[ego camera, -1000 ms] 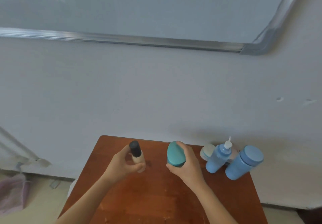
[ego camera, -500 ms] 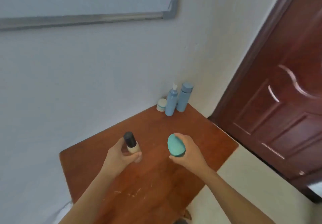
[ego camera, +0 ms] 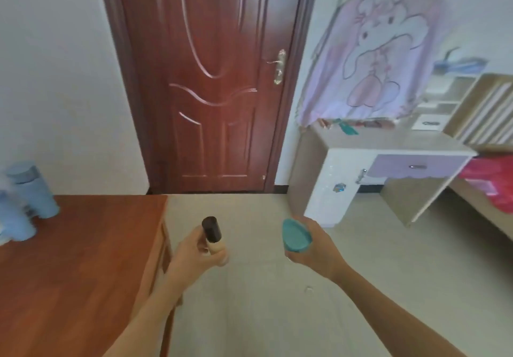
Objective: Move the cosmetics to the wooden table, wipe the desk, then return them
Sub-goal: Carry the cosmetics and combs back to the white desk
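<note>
The left hand (ego camera: 194, 251) grips a beige bottle with a dark cap (ego camera: 212, 234) — the right hand (ego camera: 313, 248) holds a teal case (ego camera: 295, 236) — both above the floor (ego camera: 263, 301), beside the wooden counter (ego camera: 77, 259).

A home bedroom: a panelled wooden door (ego camera: 213, 84), a pastel desk (ego camera: 383, 159) with a lilac drawer (ego camera: 416, 166), a cartoon-print cloth (ego camera: 377, 54), tiled floor (ego camera: 263, 301).

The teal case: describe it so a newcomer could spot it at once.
Start at the red-brown door and drop to the pale floor in front of it. Two hands are held out there; the right hand grips the teal case. It is flat and oval, whereas the left hand holds a dark-capped bottle.
</note>
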`<control>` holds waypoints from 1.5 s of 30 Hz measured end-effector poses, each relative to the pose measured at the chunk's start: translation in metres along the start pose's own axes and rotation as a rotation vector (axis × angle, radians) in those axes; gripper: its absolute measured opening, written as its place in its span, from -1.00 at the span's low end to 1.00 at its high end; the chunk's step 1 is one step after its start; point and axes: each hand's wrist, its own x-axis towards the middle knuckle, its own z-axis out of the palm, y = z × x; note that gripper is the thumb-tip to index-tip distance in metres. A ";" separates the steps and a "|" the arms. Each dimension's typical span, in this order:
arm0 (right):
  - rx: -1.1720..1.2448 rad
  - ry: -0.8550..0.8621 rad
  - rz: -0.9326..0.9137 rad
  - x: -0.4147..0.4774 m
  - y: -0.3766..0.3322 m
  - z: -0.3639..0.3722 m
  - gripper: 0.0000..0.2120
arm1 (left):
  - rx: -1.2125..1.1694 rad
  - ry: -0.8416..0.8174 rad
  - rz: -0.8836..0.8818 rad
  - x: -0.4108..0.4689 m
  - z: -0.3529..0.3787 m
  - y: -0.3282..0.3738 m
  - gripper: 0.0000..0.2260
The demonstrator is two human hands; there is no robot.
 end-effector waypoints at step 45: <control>-0.029 0.429 0.503 0.020 0.451 -0.455 -0.33 | -0.073 -0.540 0.159 0.274 0.650 0.213 -0.74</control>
